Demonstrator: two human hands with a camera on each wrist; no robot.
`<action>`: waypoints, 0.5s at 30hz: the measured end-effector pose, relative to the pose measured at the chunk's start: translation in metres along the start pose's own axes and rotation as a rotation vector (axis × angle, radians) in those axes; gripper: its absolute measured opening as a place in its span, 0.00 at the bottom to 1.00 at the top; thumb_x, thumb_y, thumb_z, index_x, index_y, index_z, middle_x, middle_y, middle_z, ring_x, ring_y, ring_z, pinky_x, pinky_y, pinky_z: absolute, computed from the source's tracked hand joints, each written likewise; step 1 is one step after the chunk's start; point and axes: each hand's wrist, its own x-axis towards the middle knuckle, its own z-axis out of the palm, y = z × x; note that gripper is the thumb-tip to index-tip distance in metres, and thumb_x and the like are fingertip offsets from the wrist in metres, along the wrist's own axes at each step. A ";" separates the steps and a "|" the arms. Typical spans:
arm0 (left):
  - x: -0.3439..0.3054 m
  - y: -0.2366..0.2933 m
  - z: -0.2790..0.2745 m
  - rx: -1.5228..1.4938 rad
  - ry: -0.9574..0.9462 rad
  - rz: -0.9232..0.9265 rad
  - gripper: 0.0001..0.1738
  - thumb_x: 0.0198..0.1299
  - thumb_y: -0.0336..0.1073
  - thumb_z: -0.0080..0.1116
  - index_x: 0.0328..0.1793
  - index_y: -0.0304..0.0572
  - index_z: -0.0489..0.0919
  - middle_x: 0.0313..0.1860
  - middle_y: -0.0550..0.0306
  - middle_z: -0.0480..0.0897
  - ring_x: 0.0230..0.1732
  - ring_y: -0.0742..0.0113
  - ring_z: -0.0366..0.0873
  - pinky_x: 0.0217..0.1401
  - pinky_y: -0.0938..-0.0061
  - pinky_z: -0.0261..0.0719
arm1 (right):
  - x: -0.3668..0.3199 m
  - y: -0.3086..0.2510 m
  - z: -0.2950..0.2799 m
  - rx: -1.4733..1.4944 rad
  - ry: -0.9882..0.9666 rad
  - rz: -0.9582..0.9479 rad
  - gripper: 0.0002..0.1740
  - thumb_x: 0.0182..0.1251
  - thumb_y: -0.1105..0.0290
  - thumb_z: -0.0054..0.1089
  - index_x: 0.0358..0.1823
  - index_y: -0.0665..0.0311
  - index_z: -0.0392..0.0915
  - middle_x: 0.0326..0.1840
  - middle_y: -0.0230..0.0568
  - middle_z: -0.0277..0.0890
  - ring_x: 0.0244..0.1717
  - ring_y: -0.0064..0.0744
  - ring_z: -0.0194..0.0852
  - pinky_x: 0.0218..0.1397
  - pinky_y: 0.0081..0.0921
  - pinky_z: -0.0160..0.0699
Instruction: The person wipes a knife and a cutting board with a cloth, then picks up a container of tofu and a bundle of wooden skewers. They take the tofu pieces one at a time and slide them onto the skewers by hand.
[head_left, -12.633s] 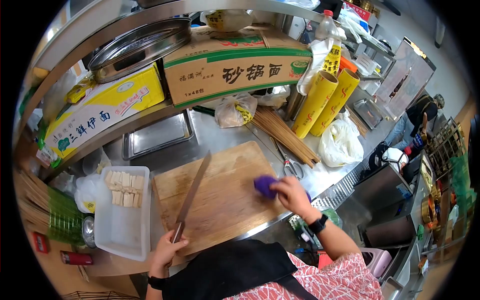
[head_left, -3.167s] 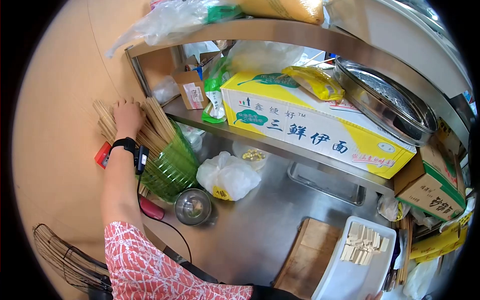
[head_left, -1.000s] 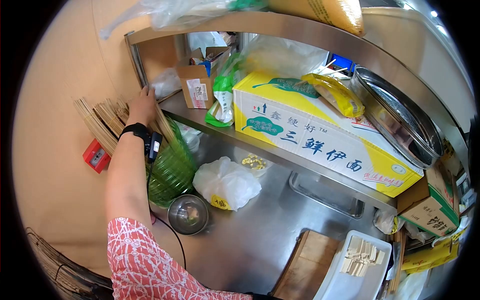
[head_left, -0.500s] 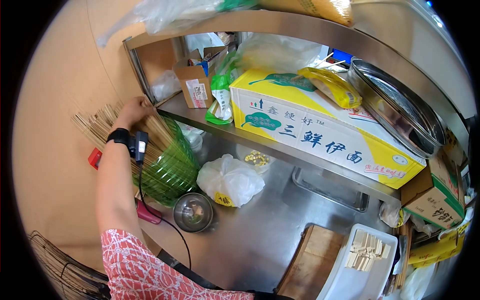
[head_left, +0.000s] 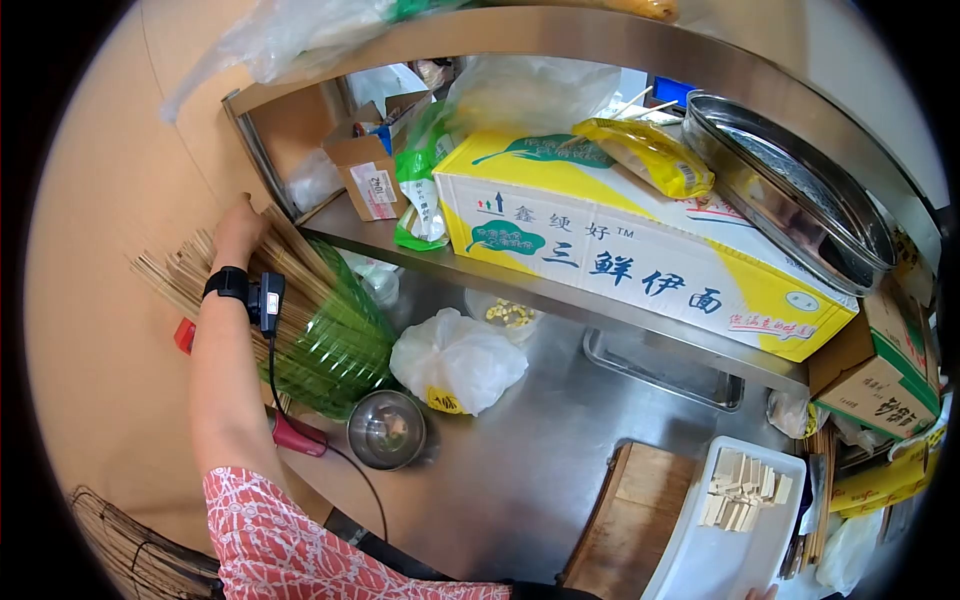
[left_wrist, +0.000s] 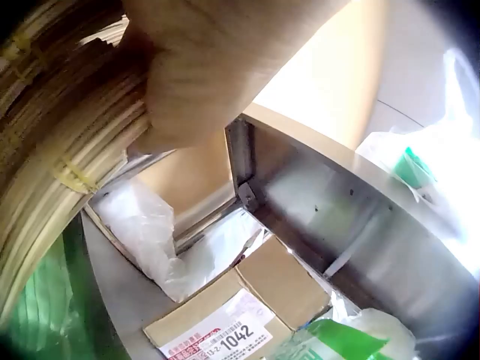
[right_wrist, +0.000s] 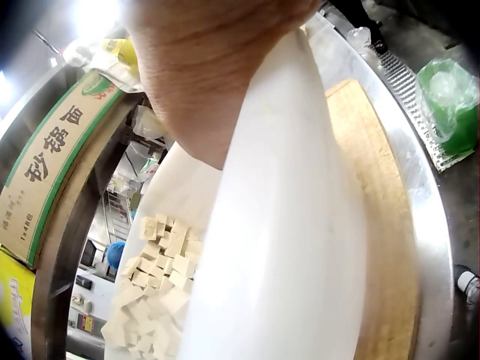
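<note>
My left hand (head_left: 241,232) is at the upper ends of many thin bamboo skewers (head_left: 296,258), which stand leaning in a green see-through plastic container (head_left: 335,345). Close up in the left wrist view, the hand (left_wrist: 202,71) lies against a skewer bundle (left_wrist: 82,142) tied with yellow bands; its fingers are mostly hidden. At the bottom edge of the head view, a bit of my right hand (head_left: 762,593) shows on a white plastic tub (head_left: 705,560). Seen from the right wrist, that hand (right_wrist: 210,79) holds the tub's rim. Cut pale tofu pieces (right_wrist: 161,270) lie inside.
A wooden cutting board (head_left: 635,510) lies beside the tub. Near the skewers stand a steel bowl (head_left: 387,430), a tied white bag (head_left: 460,360) and a red cylindrical object (head_left: 300,436). The steel shelf (head_left: 400,255) bears boxes and steel pans.
Since the first frame, the tub has come from left of the board to its right, and my left hand has left the knife for the skewers. Lately it has shifted slightly left.
</note>
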 end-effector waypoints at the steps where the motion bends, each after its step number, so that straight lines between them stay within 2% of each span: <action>1: 0.007 -0.001 0.003 0.015 -0.001 0.013 0.33 0.57 0.41 0.51 0.70 0.44 0.61 0.61 0.42 0.73 0.62 0.48 0.72 0.62 0.61 0.69 | 0.000 0.000 0.001 -0.003 0.011 0.002 0.37 0.65 0.49 0.53 0.63 0.74 0.63 0.55 0.66 0.71 0.56 0.60 0.70 0.58 0.40 0.69; 4: 0.031 -0.001 0.016 0.040 -0.097 0.004 0.34 0.58 0.37 0.53 0.71 0.40 0.60 0.63 0.40 0.72 0.62 0.47 0.71 0.61 0.63 0.71 | 0.001 0.001 0.001 -0.011 0.037 0.005 0.37 0.65 0.47 0.51 0.63 0.74 0.63 0.55 0.66 0.71 0.55 0.60 0.71 0.57 0.40 0.70; 7: 0.044 -0.003 0.030 -0.201 -0.160 -0.001 0.36 0.57 0.31 0.55 0.72 0.38 0.58 0.63 0.36 0.70 0.62 0.46 0.71 0.59 0.64 0.73 | 0.000 0.000 0.002 0.000 0.040 0.008 0.38 0.65 0.47 0.51 0.64 0.73 0.63 0.55 0.66 0.71 0.55 0.60 0.71 0.56 0.40 0.70; 8: 0.035 0.008 0.022 -0.298 -0.185 -0.067 0.39 0.53 0.28 0.58 0.72 0.38 0.57 0.61 0.33 0.71 0.60 0.46 0.72 0.55 0.63 0.76 | 0.002 0.003 0.004 -0.001 0.043 0.003 0.38 0.65 0.47 0.51 0.64 0.73 0.62 0.54 0.66 0.71 0.55 0.60 0.71 0.56 0.40 0.70; 11: 0.075 -0.015 0.057 -0.132 -0.108 0.077 0.37 0.53 0.29 0.59 0.71 0.38 0.60 0.59 0.34 0.73 0.58 0.45 0.75 0.52 0.60 0.77 | 0.003 0.002 0.004 -0.034 0.039 0.012 0.38 0.65 0.47 0.51 0.65 0.72 0.62 0.54 0.65 0.72 0.53 0.60 0.72 0.55 0.40 0.71; 15: 0.081 -0.014 0.055 -0.042 -0.259 0.089 0.34 0.50 0.31 0.60 0.67 0.40 0.66 0.58 0.36 0.75 0.56 0.44 0.75 0.52 0.59 0.76 | 0.002 0.001 0.003 -0.052 0.038 0.030 0.38 0.64 0.48 0.53 0.65 0.71 0.62 0.53 0.64 0.72 0.52 0.59 0.73 0.54 0.40 0.71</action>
